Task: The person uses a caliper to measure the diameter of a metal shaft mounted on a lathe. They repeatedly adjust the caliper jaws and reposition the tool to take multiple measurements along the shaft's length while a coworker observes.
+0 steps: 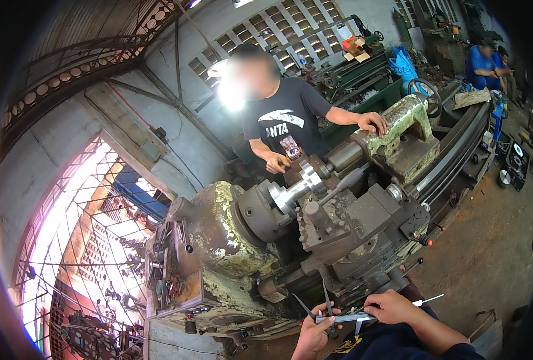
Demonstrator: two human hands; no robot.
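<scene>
The left hand's [315,337] fingers were curled around the wider end of a metal sliding caliper [346,318], thumb along its bar; the right hand [392,309] had the bar pinched between thumb and bent fingers, with little gap left. A two-legged tool [326,298] rose from beside the left fingers, its legs spread and pointing upward; whether that hand gripped it too could not be told.

The caliper lay across both hands, low in the view, its long axis running left to right and tilting slightly up toward its thin right end, which stuck out past the right hand. Both hands were on the near side of the lathe [218,264], by its front edge. From them the shiny metal part [294,193] lay up and slightly left, well apart, with the left hand nearer in line. Its axis slanted from the chuck [260,210] at lower left toward the tailstock [407,129] at upper right, steeper than the caliper's.

The tool post [319,217] stood just on the near side of that part, narrowing the direct way in; more room showed above it. Across the lathe, a co-worker's hand [276,162] was near the part's far side.
</scene>
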